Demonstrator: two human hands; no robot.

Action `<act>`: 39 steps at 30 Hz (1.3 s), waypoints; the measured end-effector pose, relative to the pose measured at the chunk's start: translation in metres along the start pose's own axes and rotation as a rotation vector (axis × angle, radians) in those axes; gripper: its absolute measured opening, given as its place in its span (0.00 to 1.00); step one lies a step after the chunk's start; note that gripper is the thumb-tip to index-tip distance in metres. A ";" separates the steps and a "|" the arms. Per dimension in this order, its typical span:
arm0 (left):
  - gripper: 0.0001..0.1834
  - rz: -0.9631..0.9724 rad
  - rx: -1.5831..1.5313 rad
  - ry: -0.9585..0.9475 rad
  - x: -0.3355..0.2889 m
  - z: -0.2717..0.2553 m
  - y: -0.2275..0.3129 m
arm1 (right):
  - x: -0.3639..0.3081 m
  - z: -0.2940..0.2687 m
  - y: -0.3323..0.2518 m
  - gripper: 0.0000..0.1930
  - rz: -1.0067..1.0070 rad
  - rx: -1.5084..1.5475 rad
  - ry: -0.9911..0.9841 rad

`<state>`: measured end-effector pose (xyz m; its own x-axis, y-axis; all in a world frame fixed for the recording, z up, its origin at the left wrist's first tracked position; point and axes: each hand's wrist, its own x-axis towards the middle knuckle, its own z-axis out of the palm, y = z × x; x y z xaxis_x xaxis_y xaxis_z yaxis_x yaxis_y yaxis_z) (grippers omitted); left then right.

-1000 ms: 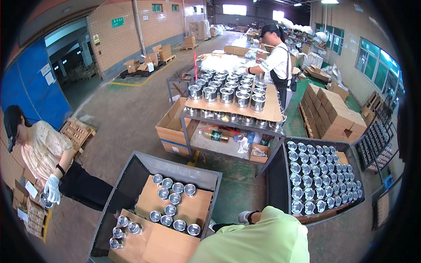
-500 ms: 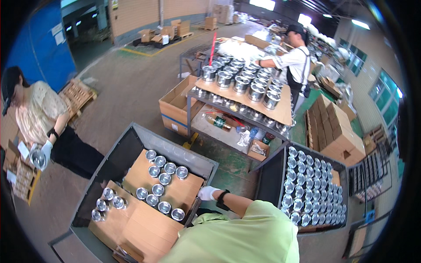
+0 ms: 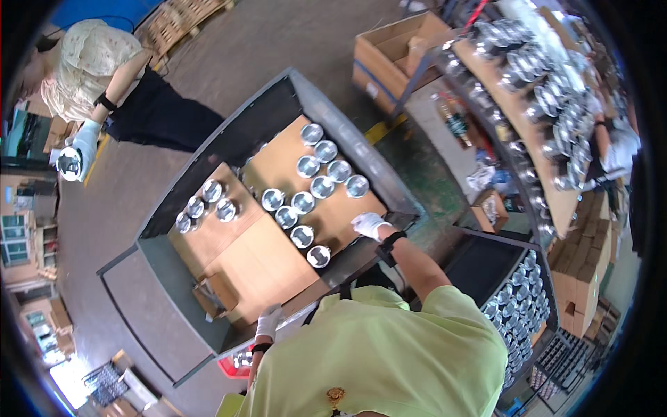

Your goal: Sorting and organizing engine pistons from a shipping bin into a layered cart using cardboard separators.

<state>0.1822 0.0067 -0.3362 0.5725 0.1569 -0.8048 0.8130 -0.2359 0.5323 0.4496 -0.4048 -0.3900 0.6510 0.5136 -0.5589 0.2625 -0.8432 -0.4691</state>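
My right hand (image 3: 370,226), in a white glove with a dark wristband, is at the near rim of a grey metal cart (image 3: 299,76), close to its right corner. Its fingers reach inward over the cardboard, apart from the pistons, with nothing visible in them. Lower down, my left hand (image 3: 269,321), also gloved, lies at the same near side; its fingers are too small to read. Inside the cart, brown cardboard sheets (image 3: 243,264) carry shiny metal pistons (image 3: 302,236), nearest my right hand, and a smaller piston group (image 3: 225,210) on the left.
A small open carton (image 3: 215,295) sits in the cart. At right, a second cart (image 3: 479,264) holds rows of pistons, beside a bench (image 3: 521,125) stacked with more. A co-worker (image 3: 101,62) at far left holds a piston (image 3: 69,164); another person's arm (image 3: 611,146) shows behind the bench.
The view has turned and tilted, so the cart appears higher and rotated. My left hand has come into sight. My right hand stays near the same cart corner; the pistons keep their layout.
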 end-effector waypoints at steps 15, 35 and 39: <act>0.19 -0.518 -0.695 0.075 -0.143 -0.001 -0.044 | 0.160 0.052 0.050 0.13 0.480 0.165 -0.142; 0.20 -0.230 0.026 0.035 -0.056 0.034 0.137 | 0.121 0.009 0.025 0.09 0.078 0.040 0.147; 0.22 -0.148 -0.106 -0.133 -0.017 0.043 0.188 | 0.012 -0.062 -0.061 0.08 -0.102 0.052 0.230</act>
<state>0.3208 -0.0818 -0.2340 0.4326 0.0528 -0.9001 0.8978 -0.1165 0.4247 0.4854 -0.3568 -0.3255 0.7697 0.5406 -0.3396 0.3014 -0.7767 -0.5531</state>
